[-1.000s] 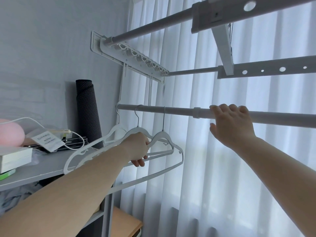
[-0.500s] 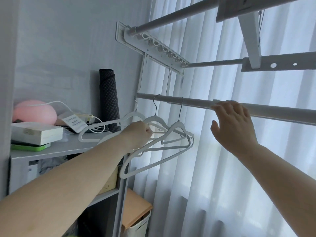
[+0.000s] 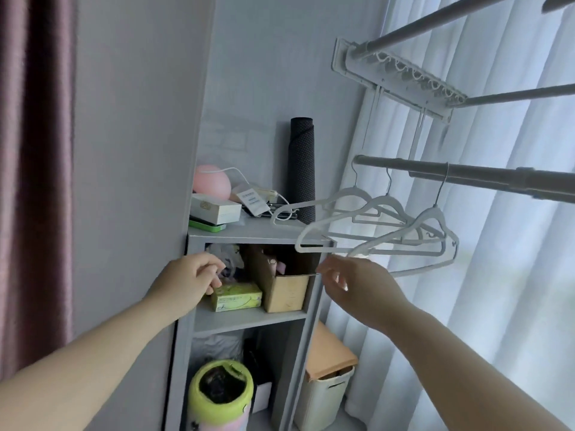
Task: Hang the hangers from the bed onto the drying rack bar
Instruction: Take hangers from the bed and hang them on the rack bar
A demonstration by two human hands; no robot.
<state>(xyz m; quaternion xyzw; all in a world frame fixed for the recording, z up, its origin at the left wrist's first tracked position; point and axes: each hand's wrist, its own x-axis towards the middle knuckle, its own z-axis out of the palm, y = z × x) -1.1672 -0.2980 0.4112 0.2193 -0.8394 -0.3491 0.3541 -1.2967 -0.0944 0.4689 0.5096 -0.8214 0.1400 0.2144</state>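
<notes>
Probably best to treat the three white hangers (image 3: pixel 387 200), hooked on the drying rack bar (image 3: pixel 466 174) just above the empty, loose-fingered right hand (image 3: pixel 357 279) and up-right of the empty, half-curled left hand (image 3: pixel 186 279), as light, stiff and swing-prone, taking hold at the neck.

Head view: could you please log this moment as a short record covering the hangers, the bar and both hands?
on bar: three white hangers hooked over the drying rack bar
left: left hand, fingers loosely curled, holds nothing, before the shelf unit
right: right hand, fingers relaxed, holds nothing, just below the hangers
backdrop: sheer curtain behind the bar
</notes>
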